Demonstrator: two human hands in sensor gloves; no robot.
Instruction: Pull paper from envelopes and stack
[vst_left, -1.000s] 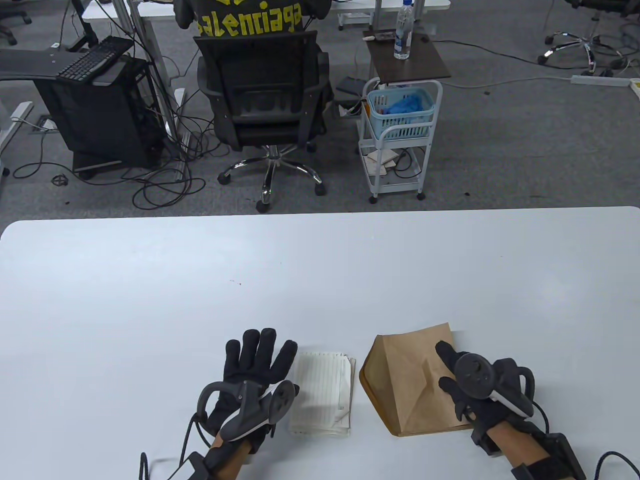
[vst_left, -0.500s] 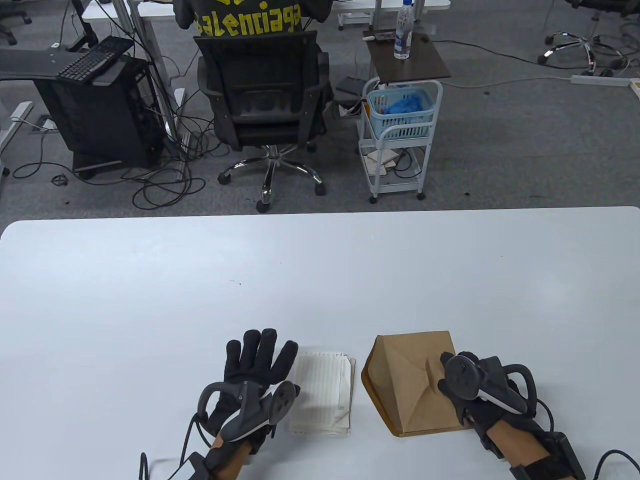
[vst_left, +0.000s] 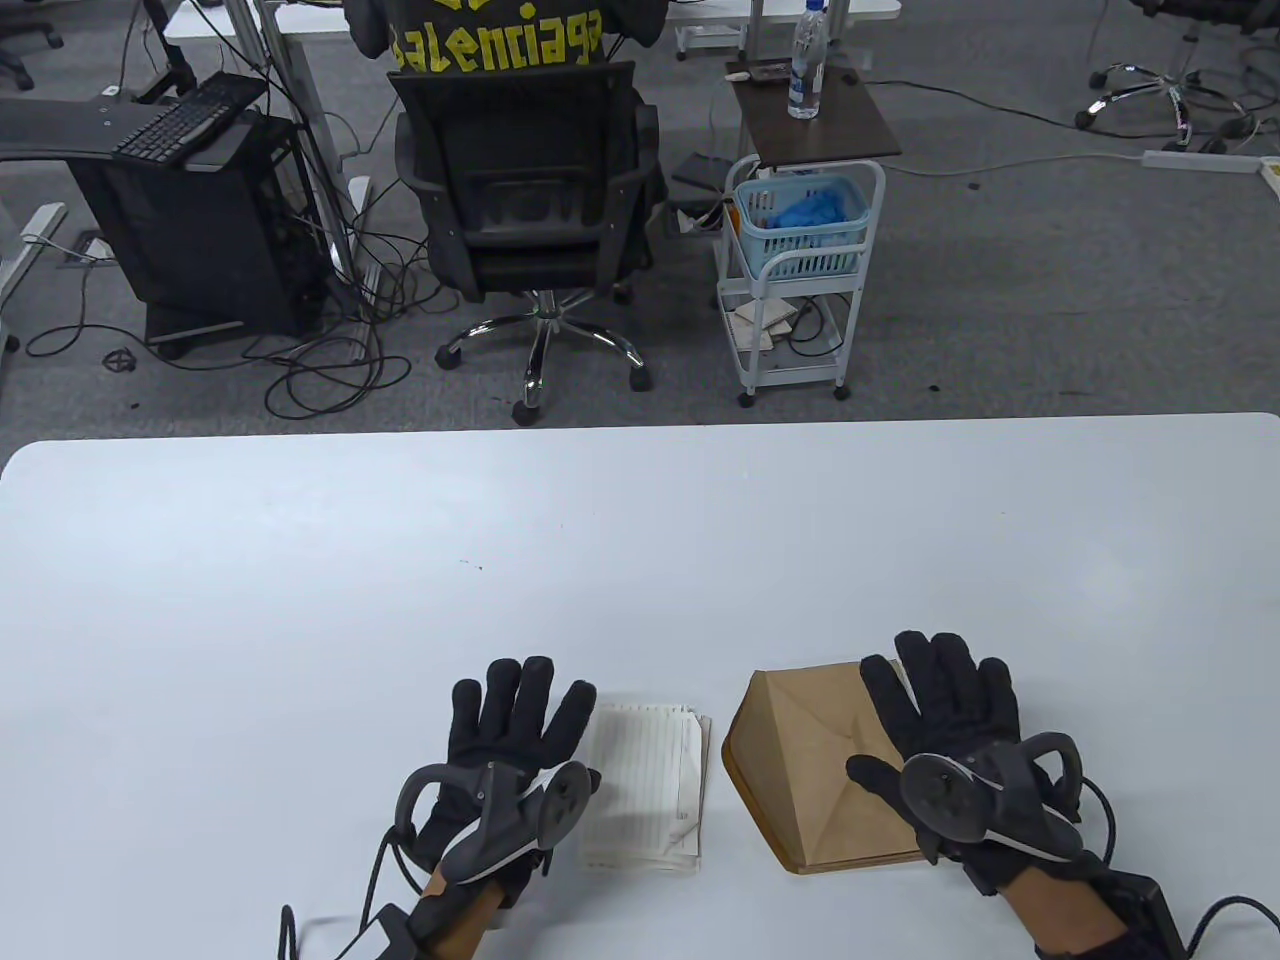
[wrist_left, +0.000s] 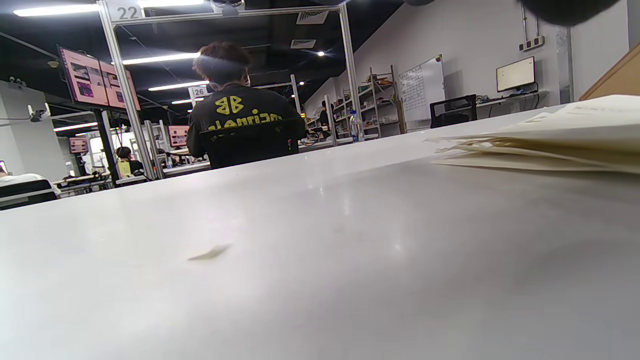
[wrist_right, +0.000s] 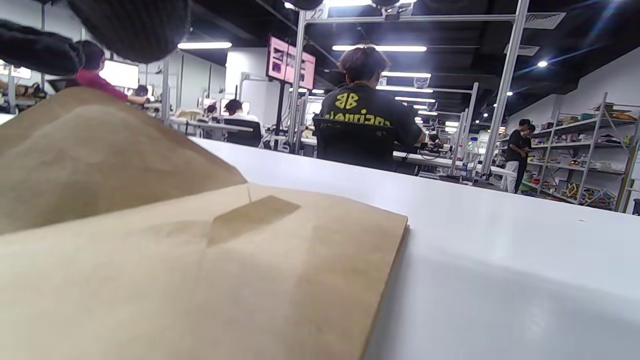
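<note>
A stack of lined white paper (vst_left: 645, 785) lies on the white table near the front edge; its edge shows in the left wrist view (wrist_left: 545, 142). To its right lies a brown envelope pile (vst_left: 810, 765) with the flap raised at the left, also in the right wrist view (wrist_right: 200, 270). My left hand (vst_left: 515, 720) rests flat and open on the table just left of the paper. My right hand (vst_left: 945, 700) lies flat with fingers spread on the right part of the envelope pile.
The white table (vst_left: 500, 560) stretches far ahead of both hands. Beyond its far edge stand an office chair (vst_left: 530, 200) with a seated person and a small cart (vst_left: 800, 270) with a blue basket.
My right hand has gone from curled on the envelope to spread flat on it, fingers reaching forward. The envelope's far edge has settled flatter. The left hand and the paper have not moved.
</note>
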